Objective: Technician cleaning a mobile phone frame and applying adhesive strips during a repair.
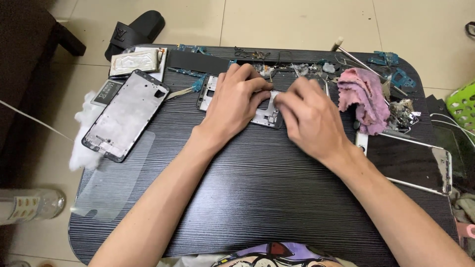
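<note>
Dark wood-grain surface (257, 198) on a pale tiled floor (297, 20), cluttered with phone parts along its far edge. Left hand (232, 106) has its fingers (250, 81) curled down over a silver phone mid-frame (267, 117) lying flat near the middle of the far half, pressing it against the top. Right hand (309, 116) comes in from the other side, its fingers (292, 96) bunched and closed at the frame's right end, touching the left fingertips; it is blurred, so whether it pinches some small part I cannot tell. Only the frame's left end, near the thumb, and a strip of its near edge show between the two hands.

Just right of the right hand lies a crumpled pink cloth (363, 99), with a heap of small metal scraps (403, 112) beyond it and a white-framed phone panel (410, 163) nearer the surface's right edge. Left of the hands, well apart, a larger black-rimmed phone chassis (123, 116) rests at a slant, partly over a clear screen protector (114, 183) and white cotton wadding (81, 148). A swollen silver battery (136, 62) sits at the far left corner, and a black slipper (133, 29) lies on the floor behind it
</note>
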